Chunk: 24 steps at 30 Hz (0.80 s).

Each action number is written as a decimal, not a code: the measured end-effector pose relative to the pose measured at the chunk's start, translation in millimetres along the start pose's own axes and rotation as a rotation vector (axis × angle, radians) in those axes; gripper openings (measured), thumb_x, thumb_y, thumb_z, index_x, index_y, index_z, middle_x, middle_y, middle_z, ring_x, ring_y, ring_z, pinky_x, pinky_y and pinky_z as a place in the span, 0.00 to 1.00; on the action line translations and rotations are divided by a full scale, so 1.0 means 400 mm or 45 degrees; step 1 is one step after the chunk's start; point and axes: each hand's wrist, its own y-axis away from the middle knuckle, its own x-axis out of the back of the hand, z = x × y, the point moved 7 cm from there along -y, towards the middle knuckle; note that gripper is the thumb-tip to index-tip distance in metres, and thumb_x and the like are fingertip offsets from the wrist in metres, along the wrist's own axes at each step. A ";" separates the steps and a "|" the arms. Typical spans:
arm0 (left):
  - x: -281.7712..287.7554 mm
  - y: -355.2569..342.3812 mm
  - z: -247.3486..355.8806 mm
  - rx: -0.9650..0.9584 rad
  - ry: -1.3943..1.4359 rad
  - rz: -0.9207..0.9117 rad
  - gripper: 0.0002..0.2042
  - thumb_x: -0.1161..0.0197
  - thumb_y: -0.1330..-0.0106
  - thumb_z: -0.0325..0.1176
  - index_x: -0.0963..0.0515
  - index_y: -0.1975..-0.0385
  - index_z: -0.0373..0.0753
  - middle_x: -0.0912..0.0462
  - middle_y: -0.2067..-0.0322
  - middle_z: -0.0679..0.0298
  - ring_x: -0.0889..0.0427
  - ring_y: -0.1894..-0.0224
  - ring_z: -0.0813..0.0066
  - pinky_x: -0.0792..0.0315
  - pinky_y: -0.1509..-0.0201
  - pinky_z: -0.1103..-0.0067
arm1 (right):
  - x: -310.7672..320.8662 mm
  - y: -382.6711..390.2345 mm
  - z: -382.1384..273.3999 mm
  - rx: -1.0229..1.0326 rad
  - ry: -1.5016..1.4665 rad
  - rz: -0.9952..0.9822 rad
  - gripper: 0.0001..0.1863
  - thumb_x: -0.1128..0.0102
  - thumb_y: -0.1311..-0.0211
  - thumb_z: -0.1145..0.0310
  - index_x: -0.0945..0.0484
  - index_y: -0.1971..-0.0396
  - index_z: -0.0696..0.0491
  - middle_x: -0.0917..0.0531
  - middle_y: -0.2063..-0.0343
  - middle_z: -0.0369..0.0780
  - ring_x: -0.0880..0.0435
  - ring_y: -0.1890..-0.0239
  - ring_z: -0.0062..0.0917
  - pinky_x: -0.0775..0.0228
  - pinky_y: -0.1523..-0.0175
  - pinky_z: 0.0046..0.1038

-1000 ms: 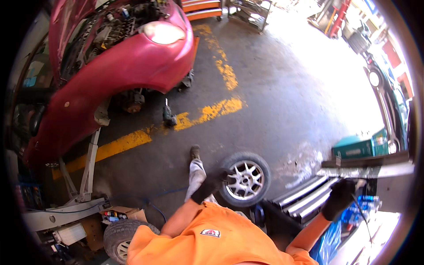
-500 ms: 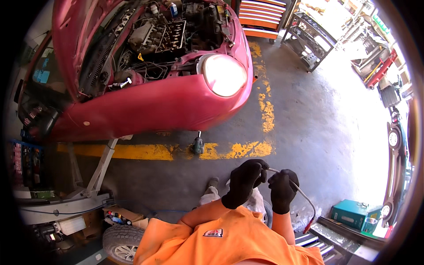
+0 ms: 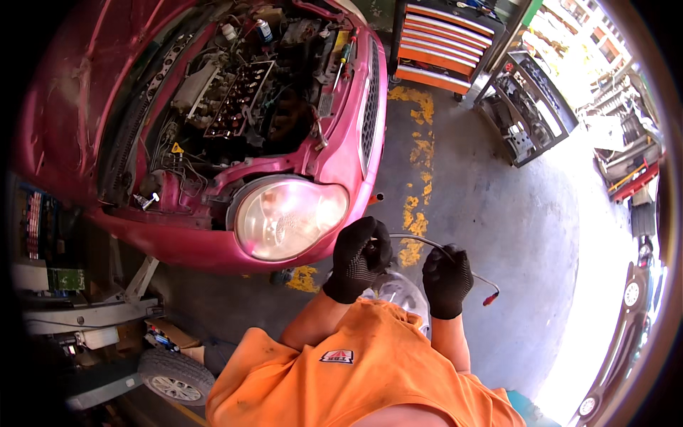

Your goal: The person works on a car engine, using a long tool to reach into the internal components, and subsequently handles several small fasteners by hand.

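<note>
A thin grey flexible cable or hose (image 3: 420,238) with a red end piece bows between my two black-gloved hands. My left hand (image 3: 359,260) is closed on one end of it, beside the car's headlight (image 3: 292,217). Further along its length, my right hand (image 3: 447,282) grips it, and the red end (image 3: 489,299) dangles past that hand on the right. The left glove hides the other end. Beyond my left hand is a pink-red car (image 3: 171,238) with its bonnet up and its engine (image 3: 235,99) exposed, the upper part opened.
An orange tool chest (image 3: 442,46) and a dark metal trolley (image 3: 526,114) with parts stand at the far right. A wheel (image 3: 174,377) lies at lower left by a lift arm (image 3: 92,318). An orange-tipped bar (image 3: 376,199) juts from the car's front.
I have moved forward to the car's front corner, so the headlight and engine bay appear nearer. Both hands still hold the cable, now with a wider stretch between them.
</note>
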 end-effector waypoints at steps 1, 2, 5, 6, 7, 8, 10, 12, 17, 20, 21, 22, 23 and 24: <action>-0.015 -0.050 0.014 -0.049 0.003 0.026 0.17 0.54 0.24 0.42 0.27 0.71 0.37 0.34 0.88 0.62 0.43 0.89 0.78 0.46 0.81 0.79 | -0.011 -0.083 0.004 -0.207 -0.614 -0.125 0.10 0.45 0.35 0.69 0.25 0.59 0.59 0.20 0.69 0.44 0.21 0.69 0.31 0.28 0.66 0.25; -0.020 -0.101 0.032 -0.112 0.018 0.052 0.17 0.54 0.25 0.42 0.26 0.70 0.36 0.32 0.88 0.61 0.44 0.89 0.78 0.47 0.82 0.79 | -0.027 -0.162 -0.016 -0.457 -1.375 -0.223 0.12 0.46 0.34 0.67 0.23 0.59 0.60 0.19 0.69 0.47 0.21 0.70 0.33 0.29 0.68 0.26; 0.000 -0.227 0.076 -0.323 -0.087 0.294 0.16 0.50 0.26 0.42 0.23 0.65 0.34 0.24 0.82 0.57 0.41 0.89 0.80 0.47 0.84 0.82 | -0.073 -0.367 -0.065 -0.521 -1.422 -0.585 0.14 0.47 0.33 0.66 0.22 0.59 0.62 0.17 0.68 0.50 0.18 0.72 0.35 0.28 0.72 0.26; 0.019 -0.255 0.089 -0.395 -0.089 0.420 0.16 0.49 0.27 0.41 0.23 0.65 0.33 0.23 0.81 0.57 0.41 0.89 0.80 0.47 0.85 0.82 | -0.095 -0.431 -0.066 -0.506 -1.348 -0.638 0.14 0.47 0.33 0.66 0.22 0.59 0.63 0.17 0.68 0.50 0.17 0.72 0.35 0.27 0.72 0.26; 0.035 -0.288 0.100 -0.474 -0.067 0.393 0.16 0.48 0.28 0.39 0.22 0.64 0.29 0.19 0.76 0.54 0.38 0.88 0.82 0.44 0.81 0.84 | -0.122 -0.493 -0.066 -0.486 -1.275 -0.690 0.15 0.47 0.33 0.65 0.22 0.59 0.63 0.16 0.67 0.51 0.17 0.72 0.35 0.26 0.72 0.27; 0.065 -0.318 0.100 -0.522 -0.029 0.436 0.16 0.48 0.28 0.39 0.22 0.63 0.29 0.19 0.75 0.53 0.37 0.88 0.81 0.43 0.81 0.84 | -0.146 -0.550 -0.068 -0.408 -1.187 -0.764 0.16 0.46 0.33 0.63 0.22 0.60 0.63 0.17 0.68 0.50 0.17 0.74 0.35 0.27 0.75 0.26; 0.124 -0.388 0.100 -0.631 0.062 0.504 0.15 0.48 0.29 0.38 0.22 0.61 0.29 0.18 0.74 0.52 0.37 0.88 0.80 0.42 0.80 0.83 | -0.181 -0.678 -0.071 -0.223 -1.004 -0.914 0.17 0.44 0.33 0.59 0.23 0.60 0.61 0.17 0.71 0.50 0.19 0.78 0.34 0.31 0.79 0.24; 0.186 -0.473 0.096 -0.684 0.184 0.737 0.16 0.49 0.27 0.39 0.23 0.58 0.29 0.19 0.75 0.54 0.35 0.87 0.78 0.42 0.80 0.83 | -0.230 -0.795 -0.059 -0.164 -0.907 -1.029 0.19 0.43 0.34 0.59 0.23 0.60 0.63 0.17 0.70 0.52 0.17 0.77 0.36 0.28 0.79 0.27; 0.225 -0.604 0.174 -0.827 0.266 0.856 0.17 0.52 0.25 0.40 0.25 0.53 0.31 0.23 0.78 0.63 0.36 0.86 0.82 0.44 0.83 0.84 | -0.423 -1.041 -0.192 0.006 -0.838 -1.290 0.19 0.44 0.34 0.63 0.22 0.59 0.68 0.16 0.64 0.54 0.14 0.68 0.39 0.21 0.65 0.32; 0.248 -0.602 0.199 -0.912 0.260 0.956 0.16 0.47 0.28 0.40 0.24 0.55 0.33 0.23 0.79 0.62 0.37 0.88 0.83 0.46 0.84 0.84 | -0.590 -1.160 -0.351 0.583 -0.504 -1.351 0.15 0.48 0.35 0.70 0.20 0.60 0.66 0.16 0.61 0.51 0.14 0.61 0.37 0.21 0.56 0.32; 0.262 -0.588 0.201 -0.947 0.258 1.005 0.15 0.45 0.29 0.40 0.23 0.56 0.33 0.22 0.80 0.61 0.37 0.89 0.83 0.47 0.85 0.84 | -0.672 -1.186 -0.394 0.878 -0.400 -1.358 0.14 0.49 0.34 0.70 0.19 0.59 0.65 0.16 0.61 0.49 0.15 0.60 0.35 0.22 0.55 0.30; 0.276 -0.562 0.213 -1.011 -0.055 1.228 0.14 0.45 0.29 0.39 0.23 0.57 0.33 0.24 0.81 0.63 0.37 0.88 0.83 0.47 0.85 0.84 | -0.755 -1.207 -0.418 1.164 -0.294 -1.341 0.14 0.50 0.34 0.71 0.18 0.58 0.63 0.16 0.60 0.48 0.15 0.58 0.33 0.22 0.53 0.29; 0.282 -0.540 0.223 -1.043 -0.371 1.435 0.13 0.44 0.30 0.39 0.23 0.58 0.34 0.25 0.81 0.64 0.37 0.88 0.82 0.47 0.85 0.84 | -0.844 -1.241 -0.414 1.198 -0.352 -1.354 0.13 0.49 0.35 0.73 0.18 0.59 0.63 0.15 0.60 0.47 0.15 0.57 0.33 0.24 0.50 0.30; 0.298 -0.531 0.235 -1.076 -0.339 1.503 0.12 0.43 0.31 0.38 0.23 0.60 0.34 0.25 0.81 0.64 0.35 0.86 0.82 0.45 0.84 0.84 | -0.952 -1.258 -0.404 0.979 -0.527 -1.418 0.12 0.48 0.36 0.74 0.17 0.60 0.62 0.15 0.60 0.46 0.16 0.56 0.33 0.25 0.48 0.30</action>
